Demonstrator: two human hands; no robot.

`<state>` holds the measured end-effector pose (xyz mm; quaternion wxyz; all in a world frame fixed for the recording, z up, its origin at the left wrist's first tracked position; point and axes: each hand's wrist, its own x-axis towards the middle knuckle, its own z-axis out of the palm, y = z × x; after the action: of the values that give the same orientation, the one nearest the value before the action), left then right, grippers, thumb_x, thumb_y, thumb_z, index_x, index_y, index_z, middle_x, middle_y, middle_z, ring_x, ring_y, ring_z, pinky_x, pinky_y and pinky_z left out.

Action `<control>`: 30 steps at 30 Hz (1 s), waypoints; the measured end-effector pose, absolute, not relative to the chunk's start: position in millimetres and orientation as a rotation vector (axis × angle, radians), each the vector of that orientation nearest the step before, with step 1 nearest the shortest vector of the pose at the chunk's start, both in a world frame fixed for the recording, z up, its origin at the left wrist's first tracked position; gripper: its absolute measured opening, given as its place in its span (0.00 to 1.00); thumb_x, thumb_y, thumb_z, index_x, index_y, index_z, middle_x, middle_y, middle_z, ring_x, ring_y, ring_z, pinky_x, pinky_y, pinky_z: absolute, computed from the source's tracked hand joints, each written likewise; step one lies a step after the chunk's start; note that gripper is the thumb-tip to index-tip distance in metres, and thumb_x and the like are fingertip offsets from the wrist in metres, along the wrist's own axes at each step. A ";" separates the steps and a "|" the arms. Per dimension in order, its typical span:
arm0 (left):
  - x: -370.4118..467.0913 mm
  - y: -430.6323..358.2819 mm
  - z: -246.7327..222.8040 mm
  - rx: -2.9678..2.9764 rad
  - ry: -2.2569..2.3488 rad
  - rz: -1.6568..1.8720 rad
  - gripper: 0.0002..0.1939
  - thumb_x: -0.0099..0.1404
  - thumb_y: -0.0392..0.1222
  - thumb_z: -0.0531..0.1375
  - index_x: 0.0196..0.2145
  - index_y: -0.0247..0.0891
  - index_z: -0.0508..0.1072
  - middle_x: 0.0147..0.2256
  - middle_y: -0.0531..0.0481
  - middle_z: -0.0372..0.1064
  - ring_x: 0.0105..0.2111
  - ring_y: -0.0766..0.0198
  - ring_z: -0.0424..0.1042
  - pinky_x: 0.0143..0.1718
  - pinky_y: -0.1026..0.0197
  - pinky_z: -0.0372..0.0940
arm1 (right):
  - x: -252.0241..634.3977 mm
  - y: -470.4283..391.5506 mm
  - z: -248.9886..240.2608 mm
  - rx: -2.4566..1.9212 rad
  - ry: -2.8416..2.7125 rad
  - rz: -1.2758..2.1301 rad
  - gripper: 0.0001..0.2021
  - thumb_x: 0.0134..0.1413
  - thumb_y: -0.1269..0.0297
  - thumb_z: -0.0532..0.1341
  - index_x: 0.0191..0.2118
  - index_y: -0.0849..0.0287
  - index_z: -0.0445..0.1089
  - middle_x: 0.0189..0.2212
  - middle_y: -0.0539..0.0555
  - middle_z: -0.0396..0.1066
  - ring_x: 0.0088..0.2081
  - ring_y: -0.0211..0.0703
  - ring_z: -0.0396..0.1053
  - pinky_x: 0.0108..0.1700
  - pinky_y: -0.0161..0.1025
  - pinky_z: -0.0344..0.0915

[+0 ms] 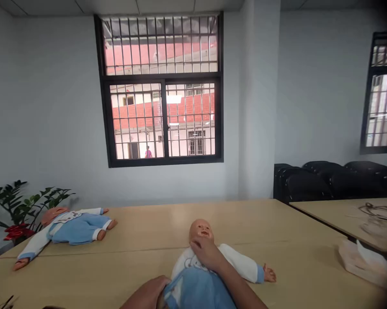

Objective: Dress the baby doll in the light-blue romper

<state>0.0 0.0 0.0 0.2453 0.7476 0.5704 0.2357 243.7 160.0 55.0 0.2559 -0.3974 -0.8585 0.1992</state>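
A baby doll (201,229) in a white and blue outfit lies face up at the near middle of the table, its head pointing away from me. My right hand (208,254) rests on its upper chest, fingers bent together just under the chin; what they hold at the collar is hidden. At the doll's side, my left hand (155,288) is closed on the edge of its blue clothing (201,285). One doll arm (245,264) stretches out to the right.
A second doll (79,227) in similar clothes lies at the left of the wooden table (142,227). Behind it stands a potted plant (26,206). An open white box (365,262) is at the right, cables (378,211) lie on another table, and black chairs (312,180) stand beyond.
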 end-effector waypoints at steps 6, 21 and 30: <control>3.6 32.6 -10.0 2.106 1.760 0.735 0.17 0.58 0.45 0.64 0.47 0.48 0.78 0.43 0.50 0.80 0.44 0.52 0.76 0.47 0.58 0.65 | 235.4 158.9 44.9 -1.177 -2.212 0.527 0.13 0.66 0.67 0.53 0.38 0.60 0.76 0.41 0.58 0.80 0.44 0.47 0.74 0.44 0.38 0.60; 12.0 32.1 -36.9 2.337 1.629 0.858 0.23 0.75 0.57 0.47 0.49 0.56 0.82 0.39 0.43 0.82 0.41 0.48 0.79 0.47 0.48 0.71 | 238.2 163.1 49.0 -1.340 -1.976 0.328 0.17 0.69 0.63 0.50 0.36 0.58 0.75 0.41 0.61 0.79 0.44 0.50 0.73 0.47 0.41 0.62; 9.7 64.2 24.5 2.241 1.510 1.126 0.21 0.75 0.53 0.50 0.52 0.46 0.79 0.56 0.42 0.74 0.58 0.50 0.69 0.64 0.47 0.62 | 345.7 205.3 61.6 -1.256 -2.169 1.042 0.12 0.49 0.57 0.65 0.24 0.60 0.72 0.24 0.51 0.71 0.30 0.42 0.66 0.36 0.37 0.60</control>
<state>9.7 64.2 24.5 0.1069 0.7611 0.5128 0.3825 345.7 205.3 61.6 0.2121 -0.4522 -0.7808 0.3753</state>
